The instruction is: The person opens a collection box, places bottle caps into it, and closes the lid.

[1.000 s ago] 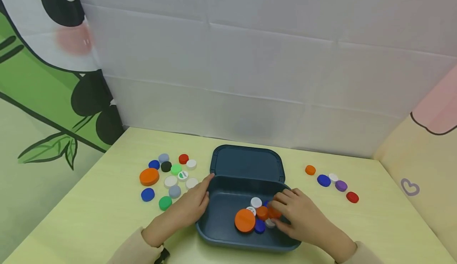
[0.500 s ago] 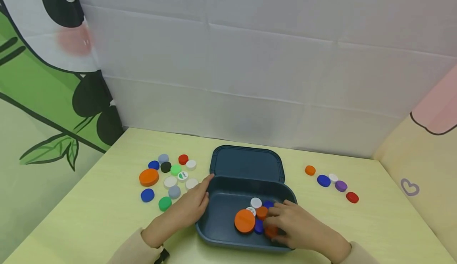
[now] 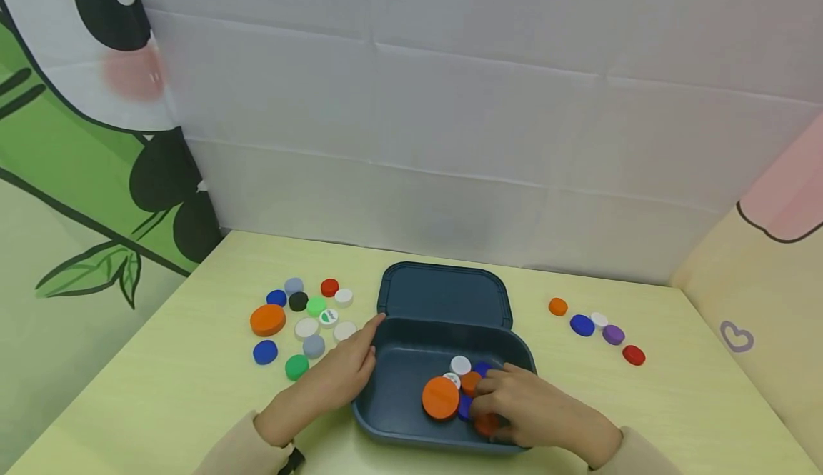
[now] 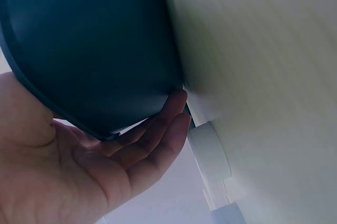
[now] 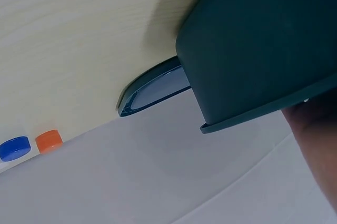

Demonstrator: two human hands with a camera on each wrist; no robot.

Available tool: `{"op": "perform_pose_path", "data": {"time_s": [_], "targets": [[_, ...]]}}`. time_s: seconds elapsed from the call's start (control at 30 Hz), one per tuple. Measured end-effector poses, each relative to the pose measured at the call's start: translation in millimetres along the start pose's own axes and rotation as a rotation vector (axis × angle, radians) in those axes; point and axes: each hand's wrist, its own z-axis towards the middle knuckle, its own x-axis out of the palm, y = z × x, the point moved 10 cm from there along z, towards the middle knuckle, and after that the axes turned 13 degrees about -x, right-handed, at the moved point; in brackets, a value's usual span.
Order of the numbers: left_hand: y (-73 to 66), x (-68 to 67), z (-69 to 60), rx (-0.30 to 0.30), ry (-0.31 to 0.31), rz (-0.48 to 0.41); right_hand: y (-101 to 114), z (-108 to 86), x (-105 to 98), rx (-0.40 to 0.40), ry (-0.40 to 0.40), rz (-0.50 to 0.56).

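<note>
Toward the near right of a dark blue lidded box (image 3: 395,382), my right hand (image 3: 521,411) reaches in with bent fingers around an orange bottle cap (image 3: 486,425), partly hidden by them. Beside it lie a large orange cap (image 3: 440,398), a small orange cap (image 3: 470,383), blue caps (image 3: 464,408) and white caps (image 3: 460,366). My left hand (image 3: 343,368) holds the box's left side. In the left wrist view its fingers (image 4: 158,155) curve along the outer wall and the thumb side passes behind the rim. The right wrist view hides the right fingertips behind the box wall.
Left of the box, several loose caps lie on the table (image 3: 161,382), among them a large orange cap (image 3: 268,319) and a green cap (image 3: 297,366). A purple cap (image 3: 614,334) and a red cap (image 3: 634,355) are among those on the right. The lid (image 3: 445,293) lies behind the box.
My right hand has moved toward the box's near side, and the orange cap at its fingers has shifted with it. A blue cap behind shows more. My left hand stays put.
</note>
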Motion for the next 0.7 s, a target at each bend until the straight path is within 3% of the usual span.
{"op": "perform_pose_path", "data": {"time_s": [0.2,0.37,0.53,0.7], "targets": [[-0.8,-0.3,-0.6,0.008,-0.007,0.004,-1,0.1,3,0.010,0.030,-0.002],[-1.4,-1.0,-1.1,0.006,-0.008,0.005,-1,-0.9,0,0.006,0.008,-0.012],[-1.2,-1.1,-1.0,0.001,-0.005,0.003,-1,-3.4,-6,0.004,-0.053,-0.036],[-0.8,-1.1,-0.9,0.002,-0.005,0.003,-3,-7.5,-20,0.015,-0.162,-0.099]]}}
